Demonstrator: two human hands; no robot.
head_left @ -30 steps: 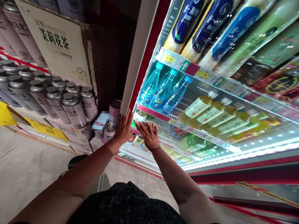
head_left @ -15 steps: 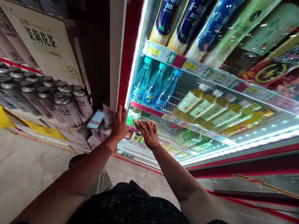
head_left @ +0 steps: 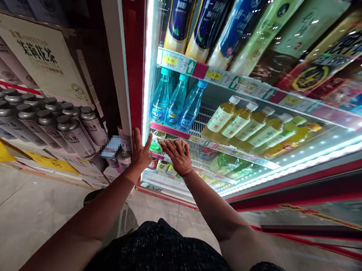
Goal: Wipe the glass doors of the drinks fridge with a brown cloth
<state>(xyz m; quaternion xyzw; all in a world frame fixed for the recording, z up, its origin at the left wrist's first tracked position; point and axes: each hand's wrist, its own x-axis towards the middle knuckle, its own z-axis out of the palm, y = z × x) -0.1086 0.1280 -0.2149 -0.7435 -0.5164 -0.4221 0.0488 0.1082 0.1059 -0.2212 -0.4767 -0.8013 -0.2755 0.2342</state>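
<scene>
My left hand (head_left: pixel 141 153) rests with its fingers spread against the red frame (head_left: pixel 129 56) at the cooler's left edge. Under my right hand (head_left: pixel 181 157) is a crumpled brownish cloth (head_left: pixel 171 143), pressed flat in front of the lower shelves; whether a glass pane lies beneath it I cannot tell. Close to both hands, a green-labelled bottle (head_left: pixel 157 141) is partly covered by the cloth and fingers. Just above them, blue bottles (head_left: pixel 174 103) stand in a small group on the middle shelf.
Right of the blue bottles stands a row of yellow drinks (head_left: pixel 221 118). Large bottles fill the upper shelf behind price tags (head_left: pixel 213 75). Silver-capped cans (head_left: pixel 74 135) are stacked left, beside a jasmine tea carton (head_left: pixel 45 64). The tiled floor (head_left: pixel 3 196) lies below.
The view has shifted, so the cooler sits further left in the picture. My left hand's thumb has spread outward. My right hand and the cloth appear slightly higher and further right against the bottles.
</scene>
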